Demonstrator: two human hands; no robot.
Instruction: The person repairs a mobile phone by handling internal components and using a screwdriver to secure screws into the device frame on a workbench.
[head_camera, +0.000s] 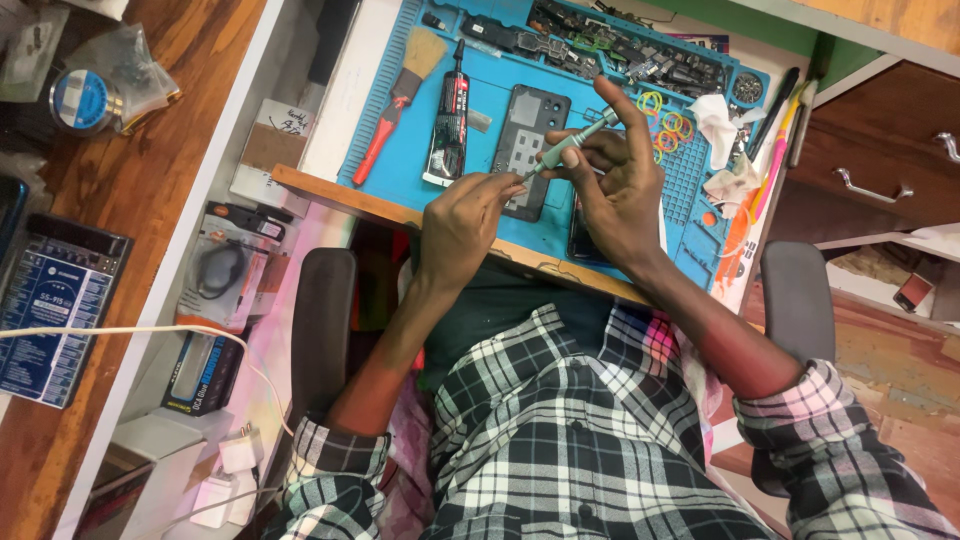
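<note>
Both hands up over surface's near edge: right hand (620, 180) grips slim grey metal screwdriver (570, 145) level, left hand (465, 215) fingers pinch its tip, prob. seating a bit. Dark opened phone body (528, 140) lies flat on blue work mat (400, 160) below.

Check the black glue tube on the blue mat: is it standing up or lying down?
Lying down. The black glue tube rests flat on the blue mat, nozzle pointing away from the person, between the red-handled brush and the phone.
</note>
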